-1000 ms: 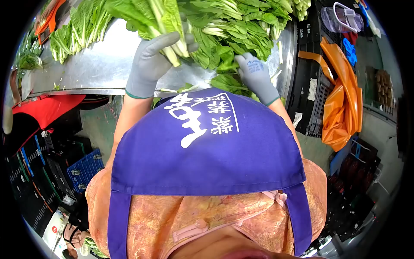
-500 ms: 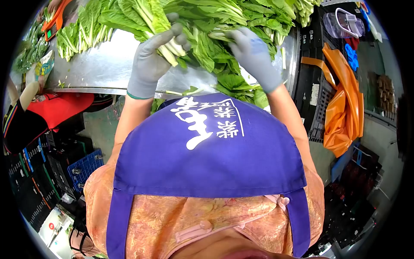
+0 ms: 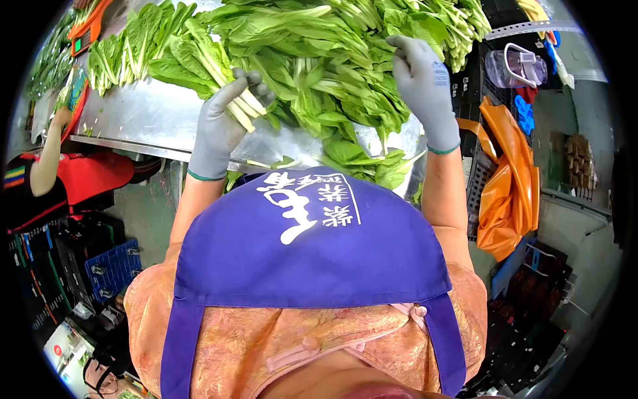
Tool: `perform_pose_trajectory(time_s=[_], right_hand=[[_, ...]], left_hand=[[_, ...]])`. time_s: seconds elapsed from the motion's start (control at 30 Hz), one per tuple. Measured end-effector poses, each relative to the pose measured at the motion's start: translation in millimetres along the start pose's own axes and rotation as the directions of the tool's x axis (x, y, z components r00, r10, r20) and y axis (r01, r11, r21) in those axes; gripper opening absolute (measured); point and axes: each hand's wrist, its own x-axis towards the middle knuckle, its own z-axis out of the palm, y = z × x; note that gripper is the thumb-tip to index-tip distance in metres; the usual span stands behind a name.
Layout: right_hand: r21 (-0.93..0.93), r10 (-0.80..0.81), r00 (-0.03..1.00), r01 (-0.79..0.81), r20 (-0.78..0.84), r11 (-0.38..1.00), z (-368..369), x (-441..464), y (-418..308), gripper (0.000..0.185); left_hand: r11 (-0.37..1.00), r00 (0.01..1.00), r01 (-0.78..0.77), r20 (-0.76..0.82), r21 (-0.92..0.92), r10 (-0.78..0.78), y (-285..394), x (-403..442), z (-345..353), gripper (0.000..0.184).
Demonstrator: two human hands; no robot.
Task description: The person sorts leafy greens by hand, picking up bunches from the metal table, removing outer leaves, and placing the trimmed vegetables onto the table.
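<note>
My left hand (image 3: 222,130), in a grey glove, is closed around the pale stalks of a small bunch of leafy greens (image 3: 203,61). The bunch's leaves point up and to the left, and its cut ends stick out past my fingers. My right hand (image 3: 422,83), also gloved in grey, is at the right side of a large heap of leafy greens (image 3: 299,40). Its thumb and forefinger are bent and apart, near the leaves, with nothing seen held between them. A few loose leaves (image 3: 362,159) lie at the table's near edge.
The metal table (image 3: 146,110) bears another row of greens (image 3: 126,50) at left, near an orange scale (image 3: 86,30). Black crates (image 3: 472,100), an orange plastic sheet (image 3: 508,186) and a clear purple-tinted jug (image 3: 515,66) are at right. Another person's arm (image 3: 50,149) shows at far left.
My right hand has moved right and away from the stalks it was touching in the heap. My left hand has come slightly nearer and left, still gripping its bunch. The view has shifted.
</note>
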Motion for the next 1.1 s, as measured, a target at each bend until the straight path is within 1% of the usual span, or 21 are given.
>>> perform_pose_trajectory(time_s=[0.07,0.1,0.17,0.23,0.27,0.37,0.4,0.5,0.57,0.6,0.63,0.67,0.7,0.73,0.83,0.87,0.93,1.0,1.03,1.07,1.1], right_hand=[[0.009,-0.090,0.996,0.090,0.017,0.996,20.0,-4.3,-2.1,0.023],[0.035,-0.140,0.985,0.137,0.097,0.990,37.5,-9.7,-5.1,0.022],[-0.003,-0.123,0.955,0.129,0.269,0.992,65.3,-24.3,-28.1,0.023],[-0.145,-0.211,0.955,0.243,0.207,0.959,103.9,-37.5,-25.8,0.025],[-0.267,-0.181,0.956,0.241,0.229,0.933,112.8,-37.5,-26.2,0.025],[-0.287,-0.102,0.963,0.173,0.248,0.942,120.9,-32.1,-25.2,0.034],[-0.281,-0.084,0.951,0.171,0.297,0.944,117.2,-28.4,-24.6,0.032],[-0.207,-0.126,0.979,0.158,0.157,0.966,73.1,-17.3,-26.9,0.021],[0.000,-0.134,0.991,0.134,0.012,0.991,23.8,-3.5,-24.4,0.035],[0.175,-0.017,1.000,0.015,0.005,0.985,-11.0,0.7,-30.8,0.042],[0.336,0.104,0.995,-0.101,0.009,0.937,-40.3,3.4,-34.5,0.048],[0.592,0.162,0.984,-0.086,-0.076,0.802,-56.7,6.1,-31.0,0.049],[0.794,0.234,0.961,-0.026,-0.147,0.607,-72.5,6.8,-27.7,0.050],[0.898,0.271,0.940,0.071,-0.205,0.433,-84.4,6.9,-29.3,0.046],[0.945,0.382,0.865,0.288,-0.325,0.152,-70.2,6.2,6.5,0.038],[0.978,0.423,0.885,0.208,-0.194,0.014,-54.9,-0.4,14.1,0.035],[0.962,0.429,0.899,0.033,0.091,-0.272,-10.8,-17.2,21.1,0.032],[0.843,0.364,0.871,-0.099,0.330,-0.528,23.9,-35.0,5.1,0.030],[0.753,0.322,0.843,-0.140,0.431,-0.643,37.6,-41.8,-6.0,0.029],[0.723,0.295,0.837,-0.161,0.461,-0.672,48.0,-45.4,-16.0,0.028],[0.677,0.268,0.835,-0.159,0.480,-0.718,55.6,-47.1,-26.3,0.028]], left_hand=[[1.000,1.000,0.022,0.005,0.021,-0.022,-5.5,4.0,8.6,0.015],[1.000,0.999,0.021,0.043,0.005,-0.022,-8.2,6.7,11.2,0.016],[1.000,0.996,0.015,0.089,0.006,-0.015,-9.0,10.4,14.6,0.017],[1.000,0.996,0.015,0.089,0.011,-0.016,-5.0,10.8,15.9,0.017],[1.000,0.996,0.011,0.092,0.013,-0.012,-2.7,11.0,16.2,0.018],[1.000,0.999,-0.006,0.050,0.027,0.004,1.9,6.1,16.3,0.018],[1.000,0.999,-0.010,0.033,0.018,0.010,2.3,4.1,14.2,0.018],[1.000,0.999,-0.027,-0.024,0.014,0.028,3.4,-0.6,6.7,0.018],[0.998,0.996,-0.040,-0.078,0.038,0.043,3.5,-4.7,4.8,0.018],[0.999,0.997,-0.039,-0.069,0.000,0.039,2.4,-3.7,-1.1,0.020],[0.998,0.991,-0.041,-0.122,0.046,0.047,1.4,-3.8,3.0,0.020],[0.998,0.989,-0.038,-0.138,0.053,0.045,-0.1,-2.5,7.2,0.020],[0.998,0.988,-0.032,-0.147,0.061,0.041,-2.8,-0.1,12.1,0.020],[0.994,0.991,-0.047,-0.118,0.097,0.058,-7.0,3.0,14.5,0.020],[0.991,0.997,-0.076,-0.014,0.109,0.078,-15.5,14.7,18.4,0.021],[0.994,0.997,-0.075,0.025,0.082,0.074,-17.7,17.0,19.7,0.022],[0.966,0.994,-0.114,0.031,0.234,0.110,-21.5,20.4,29.7,0.024],[0.900,0.989,-0.146,0.060,0.410,0.133,-24.2,15.1,41.1,0.026],[0.704,0.948,-0.317,0.237,0.635,0.214,-26.9,15.6,38.5,0.026],[0.433,0.869,-0.494,0.405,0.754,0.285,-29.5,15.9,36.1,0.027],[0.272,0.811,-0.582,0.521,0.766,0.266,-29.0,19.0,37.4,0.027]])
